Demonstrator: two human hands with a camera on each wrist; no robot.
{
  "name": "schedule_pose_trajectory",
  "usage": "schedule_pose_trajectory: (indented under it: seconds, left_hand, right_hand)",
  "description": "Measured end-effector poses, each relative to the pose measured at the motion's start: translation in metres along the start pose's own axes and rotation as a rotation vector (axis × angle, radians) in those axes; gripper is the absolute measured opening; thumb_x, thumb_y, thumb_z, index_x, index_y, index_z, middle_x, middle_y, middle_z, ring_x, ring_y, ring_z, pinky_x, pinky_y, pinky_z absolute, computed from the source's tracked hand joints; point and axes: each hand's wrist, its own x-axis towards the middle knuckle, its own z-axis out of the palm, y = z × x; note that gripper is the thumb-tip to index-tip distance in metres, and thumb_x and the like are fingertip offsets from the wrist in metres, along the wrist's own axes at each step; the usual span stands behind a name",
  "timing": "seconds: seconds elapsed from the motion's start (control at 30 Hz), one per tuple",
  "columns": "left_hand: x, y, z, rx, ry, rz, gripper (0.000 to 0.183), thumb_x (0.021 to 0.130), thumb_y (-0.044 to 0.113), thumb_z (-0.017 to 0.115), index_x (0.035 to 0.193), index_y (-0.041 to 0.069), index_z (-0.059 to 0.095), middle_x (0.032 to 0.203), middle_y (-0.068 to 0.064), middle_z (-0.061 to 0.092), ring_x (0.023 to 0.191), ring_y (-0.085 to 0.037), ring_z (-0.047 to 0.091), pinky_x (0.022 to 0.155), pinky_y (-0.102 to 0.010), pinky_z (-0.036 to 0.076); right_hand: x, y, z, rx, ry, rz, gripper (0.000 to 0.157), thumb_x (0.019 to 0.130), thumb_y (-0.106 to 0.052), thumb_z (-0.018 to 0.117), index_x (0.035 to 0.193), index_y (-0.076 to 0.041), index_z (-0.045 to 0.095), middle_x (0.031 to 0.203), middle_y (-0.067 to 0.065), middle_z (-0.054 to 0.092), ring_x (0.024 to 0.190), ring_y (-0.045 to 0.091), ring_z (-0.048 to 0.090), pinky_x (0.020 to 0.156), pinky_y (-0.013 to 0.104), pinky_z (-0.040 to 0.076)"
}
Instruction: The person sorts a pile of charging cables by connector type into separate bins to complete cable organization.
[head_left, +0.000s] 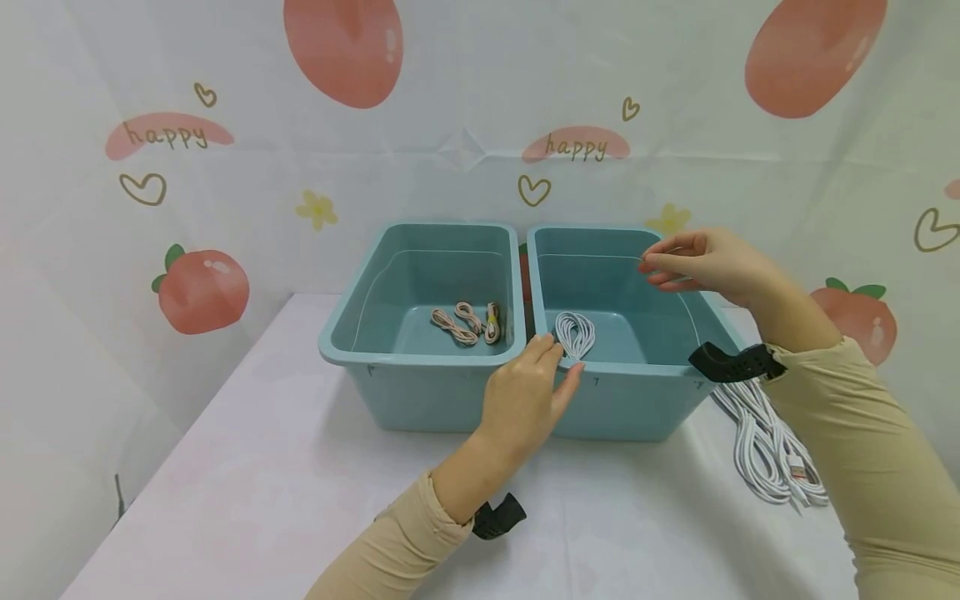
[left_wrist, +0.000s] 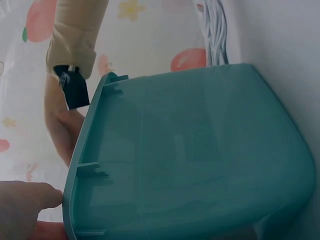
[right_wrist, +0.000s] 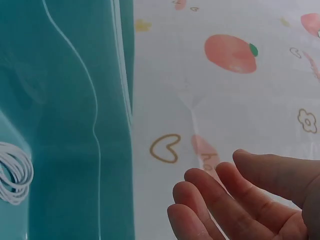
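Two blue-green plastic bins stand side by side. My left hand holds the front rim of the right bin near its left corner; the left wrist view shows the thumb against the rim. Just behind those fingers, a coiled white cable lies inside this bin. Over the bin's back right part hovers my right hand, fingers loosely bent, with nothing in them in the right wrist view. Three bundled pinkish-tan cables lie in the left bin.
On the table right of the bins lies a pile of coiled white cables, partly hidden by the right forearm. A printed cloth hangs close behind the bins. White cloth covers the table.
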Motion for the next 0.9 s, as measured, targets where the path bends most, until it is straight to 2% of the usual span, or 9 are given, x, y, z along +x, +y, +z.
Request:
schedule_pose_trajectory:
  seconds: [0.2, 0.27, 0.47, 0.7, 0.83, 0.9]
  left_hand:
    - [0.0, 0.0, 0.0, 0.001, 0.001, 0.001, 0.03, 0.087, 0.032, 0.065, 0.102, 0.007, 0.072, 0.109, -0.007, 0.071, 0.101, -0.018, 0.068, 0.07, -0.026, 0.058]
    - [0.0, 0.0, 0.0, 0.001, -0.001, 0.001, 0.03, 0.087, 0.033, 0.065, 0.102, 0.007, 0.072, 0.109, -0.007, 0.071, 0.102, -0.018, 0.068, 0.071, -0.026, 0.058]
    - [0.0, 0.0, -0.001, -0.005, -0.003, 0.0, 0.03, 0.088, 0.032, 0.064, 0.103, 0.007, 0.072, 0.11, -0.006, 0.07, 0.102, -0.018, 0.068, 0.072, -0.026, 0.058]
    - [0.0, 0.0, 0.0, -0.015, -0.006, -0.005, 0.03, 0.088, 0.032, 0.064, 0.103, 0.007, 0.071, 0.11, -0.006, 0.07, 0.103, -0.018, 0.067, 0.072, -0.026, 0.058]
    - [0.0, 0.0, -0.001, -0.011, -0.003, -0.003, 0.03, 0.088, 0.032, 0.064, 0.103, 0.007, 0.071, 0.109, -0.006, 0.07, 0.103, -0.018, 0.067, 0.071, -0.026, 0.058]
    - [0.0, 0.0, -0.001, -0.007, -0.001, -0.002, 0.03, 0.088, 0.032, 0.064, 0.102, 0.007, 0.071, 0.109, -0.006, 0.07, 0.103, -0.018, 0.067, 0.071, -0.026, 0.058]
  right_hand:
    - [-0.019, 0.021, -0.007, 0.042, 0.034, -0.02, 0.015, 0.094, -0.026, 0.055, 0.106, -0.02, 0.061, 0.091, -0.023, 0.066, 0.087, -0.003, 0.065, 0.077, 0.016, 0.055]
    - [-0.025, 0.029, -0.009, 0.051, 0.048, -0.033, 0.01, 0.095, -0.024, 0.054, 0.102, -0.025, 0.061, 0.092, -0.023, 0.066, 0.087, -0.003, 0.065, 0.077, 0.016, 0.055]
    - [-0.046, 0.051, -0.017, 0.089, 0.12, -0.06, 0.02, 0.096, -0.017, 0.052, 0.097, -0.033, 0.063, 0.094, -0.023, 0.067, 0.087, -0.002, 0.066, 0.074, 0.017, 0.055]
    - [-0.072, 0.076, -0.026, 0.194, 0.263, -0.037, 0.017, 0.093, -0.015, 0.056, 0.099, -0.027, 0.067, 0.092, -0.021, 0.069, 0.083, -0.003, 0.067, 0.07, 0.015, 0.055]
    - [-0.084, 0.092, -0.026, 0.18, 0.326, -0.061, 0.018, 0.092, -0.012, 0.057, 0.098, -0.026, 0.067, 0.089, -0.021, 0.069, 0.079, -0.003, 0.067, 0.066, 0.014, 0.055]
    - [-0.087, 0.102, -0.027, 0.183, 0.33, -0.077, 0.021, 0.092, -0.009, 0.057, 0.096, -0.027, 0.067, 0.089, -0.021, 0.069, 0.078, -0.004, 0.067, 0.064, 0.014, 0.055]
